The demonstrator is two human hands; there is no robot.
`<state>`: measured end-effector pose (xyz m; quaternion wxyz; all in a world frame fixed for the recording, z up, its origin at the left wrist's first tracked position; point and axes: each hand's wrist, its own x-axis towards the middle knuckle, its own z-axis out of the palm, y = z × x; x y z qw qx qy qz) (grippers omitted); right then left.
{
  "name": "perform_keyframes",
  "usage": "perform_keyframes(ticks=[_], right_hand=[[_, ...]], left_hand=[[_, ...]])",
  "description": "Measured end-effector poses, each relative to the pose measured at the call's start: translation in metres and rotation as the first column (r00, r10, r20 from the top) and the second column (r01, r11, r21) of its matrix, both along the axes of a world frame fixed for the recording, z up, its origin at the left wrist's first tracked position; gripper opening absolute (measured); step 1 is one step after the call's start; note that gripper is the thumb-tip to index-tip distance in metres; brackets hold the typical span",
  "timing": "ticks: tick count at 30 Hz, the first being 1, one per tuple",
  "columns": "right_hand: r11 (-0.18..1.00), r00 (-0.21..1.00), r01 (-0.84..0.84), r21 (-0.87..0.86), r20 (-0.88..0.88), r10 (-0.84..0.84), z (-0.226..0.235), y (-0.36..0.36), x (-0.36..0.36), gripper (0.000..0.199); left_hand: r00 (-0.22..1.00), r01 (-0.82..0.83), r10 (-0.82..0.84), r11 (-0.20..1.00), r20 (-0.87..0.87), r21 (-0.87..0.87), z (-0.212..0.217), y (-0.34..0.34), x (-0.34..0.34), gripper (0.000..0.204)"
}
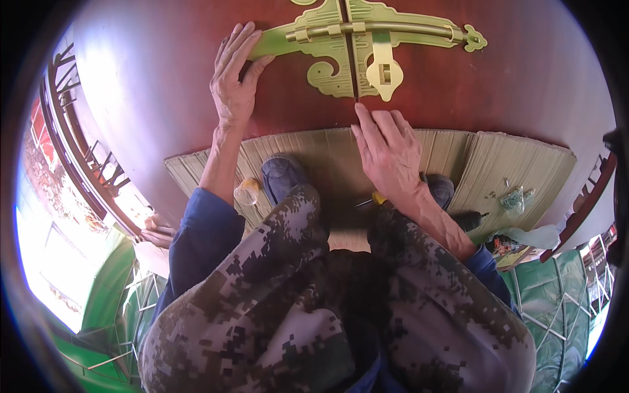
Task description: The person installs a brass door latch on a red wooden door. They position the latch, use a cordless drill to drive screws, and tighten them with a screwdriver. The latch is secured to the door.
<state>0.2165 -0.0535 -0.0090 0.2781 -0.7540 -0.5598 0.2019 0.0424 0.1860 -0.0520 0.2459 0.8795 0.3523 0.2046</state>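
Observation:
A reddish-brown panel (164, 85), split by a dark upright seam, carries an ornate brass latch plate (331, 75) across the seam. A long brass bolt (409, 28) runs through its loops, and a brass hasp (384, 78) hangs just right of the seam. My left hand (234, 75) lies with outstretched fingers against the plate's left end and the panel. Below the plate my right hand (390, 144) reaches its index finger to the bottom of the seam; its other fingers are loosely bent, and I see nothing held in them.
Cardboard (517, 160) lies under my shoes. On it are a clear cup with yellowish contents (246, 191), a yellow-handled tool (379, 197) partly hidden by my wrist, a dark tool (468, 220) and a clear bag of small parts (516, 200). Green sheeting (550, 308) hangs behind.

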Motion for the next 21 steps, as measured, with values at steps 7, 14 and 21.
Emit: perform_keyframes(ticks=[7, 14, 21], right_hand=[[0.999, 0.990, -0.030, -0.036, 0.133, 0.034, -0.008, 0.009, -0.003, 0.051], [0.998, 0.981, -0.016, -0.062, 0.191, 0.028, -0.009, 0.010, -0.008, 0.052], [1.000, 0.970, 0.005, -0.015, 0.244, -0.001, -0.021, 0.013, -0.005, 0.054]], left_hand=[[1.000, -0.009, 0.008, 1.000, 0.006, 0.024, -0.001, -0.002, 0.002, 0.046], [1.000, -0.002, 0.003, 1.000, -0.013, 0.021, 0.002, -0.004, 0.002, 0.046], [1.000, -0.010, 0.010, 1.000, -0.027, -0.007, 0.004, -0.005, 0.007, 0.044]])
